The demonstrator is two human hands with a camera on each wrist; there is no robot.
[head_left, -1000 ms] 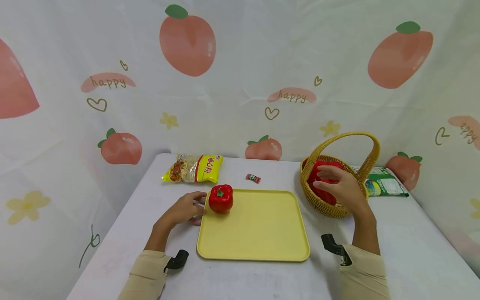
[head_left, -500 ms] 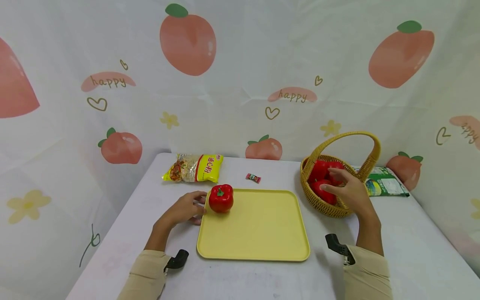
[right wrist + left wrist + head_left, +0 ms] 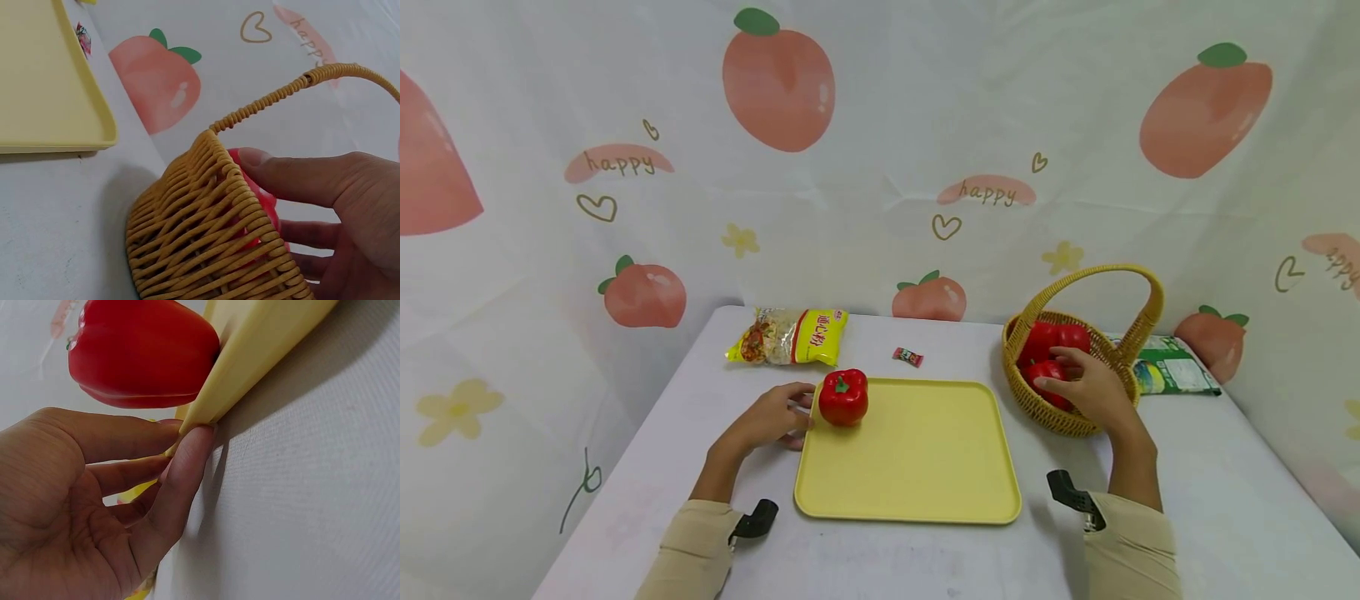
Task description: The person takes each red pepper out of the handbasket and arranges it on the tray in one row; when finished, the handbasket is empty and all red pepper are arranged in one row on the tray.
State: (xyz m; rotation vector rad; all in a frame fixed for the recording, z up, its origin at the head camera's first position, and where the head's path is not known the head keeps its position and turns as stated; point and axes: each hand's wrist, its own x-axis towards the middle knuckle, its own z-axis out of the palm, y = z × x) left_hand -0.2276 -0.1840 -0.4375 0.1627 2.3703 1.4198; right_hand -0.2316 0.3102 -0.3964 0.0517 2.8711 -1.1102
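Observation:
My left hand [image 3: 771,417] pinches the left rim of the yellow tray [image 3: 917,467]; in the left wrist view the thumb and fingers [image 3: 187,450] meet at its edge. Just inside that rim stands a red bell pepper [image 3: 843,398] with a green stem. On the right, a wicker basket [image 3: 1063,423] with a tall handle holds several red bell peppers. My right hand [image 3: 1097,387] reaches into it, thumb and fingers curved round the front pepper [image 3: 1043,375]. The right wrist view shows the thumb [image 3: 256,156] against the red pepper [image 3: 265,203], mostly hidden by the basket wall.
Behind the tray lie a yellow pasta bag [image 3: 790,337] and a small wrapped candy [image 3: 908,357]. A green packet [image 3: 1176,367] lies behind the basket on the right. The basket handle [image 3: 1105,271] arches above the right hand.
My right hand first drew back slightly over the basket, then moved down onto the front pepper, and its fingers closed in around it. The left hand, tray and pepper on it stay put.

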